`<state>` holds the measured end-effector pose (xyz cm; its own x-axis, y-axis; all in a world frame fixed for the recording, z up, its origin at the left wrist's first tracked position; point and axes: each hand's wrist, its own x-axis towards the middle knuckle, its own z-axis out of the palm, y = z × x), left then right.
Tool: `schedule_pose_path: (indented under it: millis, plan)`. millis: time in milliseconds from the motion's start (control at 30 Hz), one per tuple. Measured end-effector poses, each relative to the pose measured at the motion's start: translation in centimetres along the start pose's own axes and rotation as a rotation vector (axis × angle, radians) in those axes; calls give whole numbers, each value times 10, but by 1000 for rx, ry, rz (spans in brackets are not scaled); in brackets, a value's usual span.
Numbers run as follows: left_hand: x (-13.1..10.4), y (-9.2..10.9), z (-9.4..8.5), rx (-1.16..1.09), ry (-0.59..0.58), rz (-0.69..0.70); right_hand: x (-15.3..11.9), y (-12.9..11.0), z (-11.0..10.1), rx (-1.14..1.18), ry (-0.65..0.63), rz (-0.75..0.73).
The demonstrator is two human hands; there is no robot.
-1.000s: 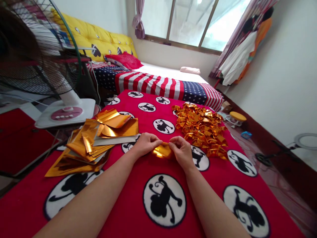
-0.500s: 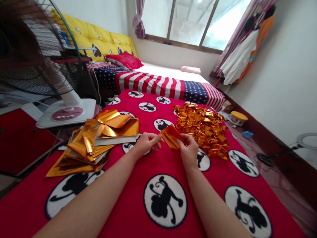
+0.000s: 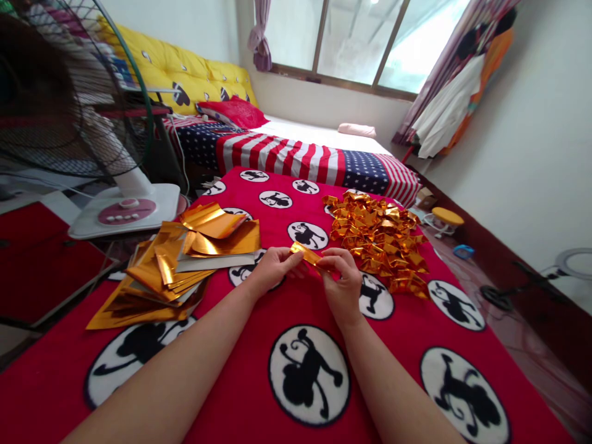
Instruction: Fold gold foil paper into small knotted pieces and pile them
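The right hand [image 3: 342,280] pinches one end of a narrow folded gold foil strip [image 3: 305,251], thumb against fingers; the left hand [image 3: 274,268] closes its thumb on the other end. The strip is over the red monkey-print blanket [image 3: 231,382], between stacked foil sheets [image 3: 152,280] and heaped folded foil pieces [image 3: 377,240].

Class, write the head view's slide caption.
Left hand and right hand hold a gold foil strip over monkey-print cloth.

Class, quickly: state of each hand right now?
Left hand: closed, pinching one end of the gold strip.
Right hand: closed, pinching its other end.
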<state>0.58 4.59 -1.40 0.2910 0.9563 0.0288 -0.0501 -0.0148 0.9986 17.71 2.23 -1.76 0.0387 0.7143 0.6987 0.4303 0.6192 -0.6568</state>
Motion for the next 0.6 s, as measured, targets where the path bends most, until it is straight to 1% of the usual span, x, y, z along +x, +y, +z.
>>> schedule_pose_path:
  millis: [167,267,367,433,533,600]
  plan:
    - [1,1,-1,-78,74,1,1,0,-1,10,-4,-3]
    - [2,-1,-3,-93,116,18,0,2,-1,21,7,51]
    - [3,-2,-4,-128,137,37,-3,4,-1,89,5,127]
    - [4,-2,-4,-180,156,60,-5,3,-1,147,-55,135]
    - [4,-2,-4,-256,189,70,-6,-2,0,190,-172,91]
    - [4,-2,-5,-271,198,46,-5,-6,0,168,-153,59]
